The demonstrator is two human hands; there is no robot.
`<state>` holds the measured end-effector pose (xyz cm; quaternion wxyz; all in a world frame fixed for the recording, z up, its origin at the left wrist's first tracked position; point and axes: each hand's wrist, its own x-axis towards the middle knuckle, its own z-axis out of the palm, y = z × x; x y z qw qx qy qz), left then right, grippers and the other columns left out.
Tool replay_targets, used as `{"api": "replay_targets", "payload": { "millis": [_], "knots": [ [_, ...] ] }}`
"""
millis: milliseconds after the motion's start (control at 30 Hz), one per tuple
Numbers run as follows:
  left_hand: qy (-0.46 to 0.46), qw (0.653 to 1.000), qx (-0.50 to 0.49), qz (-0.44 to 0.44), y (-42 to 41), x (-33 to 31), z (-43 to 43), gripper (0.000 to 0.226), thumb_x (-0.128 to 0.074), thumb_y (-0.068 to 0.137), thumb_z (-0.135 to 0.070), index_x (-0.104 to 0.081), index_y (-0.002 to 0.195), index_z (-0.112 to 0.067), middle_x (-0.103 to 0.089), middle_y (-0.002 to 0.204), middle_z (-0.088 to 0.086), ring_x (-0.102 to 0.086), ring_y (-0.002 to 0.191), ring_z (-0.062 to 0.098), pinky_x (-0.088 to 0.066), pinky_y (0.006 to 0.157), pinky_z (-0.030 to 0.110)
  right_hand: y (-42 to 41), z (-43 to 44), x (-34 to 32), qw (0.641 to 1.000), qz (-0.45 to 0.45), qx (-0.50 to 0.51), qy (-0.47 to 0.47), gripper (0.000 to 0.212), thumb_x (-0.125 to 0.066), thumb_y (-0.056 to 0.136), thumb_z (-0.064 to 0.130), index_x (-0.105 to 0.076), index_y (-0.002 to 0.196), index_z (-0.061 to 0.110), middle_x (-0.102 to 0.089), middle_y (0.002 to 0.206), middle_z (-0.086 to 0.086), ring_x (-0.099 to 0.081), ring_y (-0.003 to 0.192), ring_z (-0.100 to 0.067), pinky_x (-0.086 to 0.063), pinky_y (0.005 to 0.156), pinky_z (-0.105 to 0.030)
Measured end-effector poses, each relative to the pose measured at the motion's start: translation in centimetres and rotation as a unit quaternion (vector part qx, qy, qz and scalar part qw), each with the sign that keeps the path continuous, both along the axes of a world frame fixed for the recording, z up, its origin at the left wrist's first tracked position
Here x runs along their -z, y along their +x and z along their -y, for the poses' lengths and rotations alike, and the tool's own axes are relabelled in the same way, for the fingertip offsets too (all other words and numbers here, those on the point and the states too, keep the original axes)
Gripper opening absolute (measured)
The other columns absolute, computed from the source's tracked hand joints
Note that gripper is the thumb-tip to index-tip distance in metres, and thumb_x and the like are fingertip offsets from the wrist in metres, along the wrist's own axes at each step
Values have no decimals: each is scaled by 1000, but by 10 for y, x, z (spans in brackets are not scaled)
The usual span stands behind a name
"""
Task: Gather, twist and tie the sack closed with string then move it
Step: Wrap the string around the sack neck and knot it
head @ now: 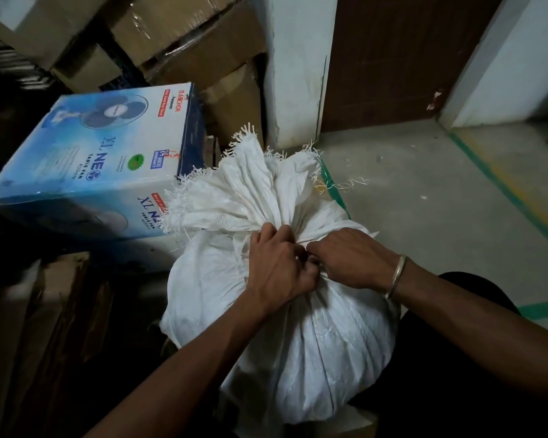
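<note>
Past gathering — pinching the bunched neck of the white woven-plastic sack (314, 343) with left hand (279, 267) and right hand (351, 257) — knot unclear, move pending.

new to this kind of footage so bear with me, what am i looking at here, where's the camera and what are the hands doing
There is no machine here, just a person's two bare hands. The single picture comes from a camera worn on the head, looking down. The left hand and right hand both grip the gathered neck of a full white woven sack, whose frayed top fans out beyond them. I cannot make out any string. To the right is a concrete floor with a green painted line. To the sack's left lies a table fan box, with brown cardboard cartons stacked behind.
</note>
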<state>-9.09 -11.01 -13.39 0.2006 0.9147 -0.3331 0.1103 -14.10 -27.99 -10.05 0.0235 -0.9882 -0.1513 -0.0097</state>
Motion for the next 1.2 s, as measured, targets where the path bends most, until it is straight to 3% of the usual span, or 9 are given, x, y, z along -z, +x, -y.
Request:
{"api": "replay_targets", "payload": {
  "millis": [167,333,567,733,1067,1200],
  "knots": [
    [-8,999,49,2,2,3,-4,33,-61,83,-54,-81,79,-29,-52,87,-5,-43,90,20,-33,79,37,0,3,-4,999,-34,4,1,23,-53,94,33,-38,77,33,-68,77,-4,-63,69,-30,-46,60,-43],
    [-77,991,101,-44,17,9,-23,17,-73,81,-40,-83,83,-27,-56,90,-1,-49,89,22,-47,77,43,2,15,-16,998,-47,20,-32,6,-53,90,25,-56,85,27,-68,79,-1,-63,76,-27,-43,61,-35],
    [-92,986,119,-74,18,14,-29,10,-80,82,-33,-85,91,-29,-55,91,-2,-48,92,20,-50,77,44,1,29,-21,998,-54,-7,-29,12,-54,86,17,-52,78,26,-66,72,2,-60,70,-20,-33,60,-31],
    [-93,984,132,-70,18,15,-31,11,-80,85,-34,-85,93,-29,-55,90,-2,-48,91,20,-49,77,43,1,37,-23,997,-67,-1,-27,15,-53,84,14,-52,79,29,-64,72,5,-47,65,-12,-30,62,-27],
    [-95,982,152,-56,10,17,-32,7,-79,88,-31,-84,92,-26,-54,91,-1,-47,92,19,-47,78,40,-3,54,-9,998,-50,2,-33,6,-55,84,19,-57,82,24,-65,71,4,-61,69,-17,-38,59,-29],
    [-80,987,135,-39,8,21,-35,15,-75,91,-33,-81,104,-28,-53,97,-2,-50,96,20,-47,83,42,-5,44,-5,995,-77,33,-54,7,-51,94,26,-57,94,28,-68,86,2,-65,85,-22,-48,70,-35]
  ]
}}
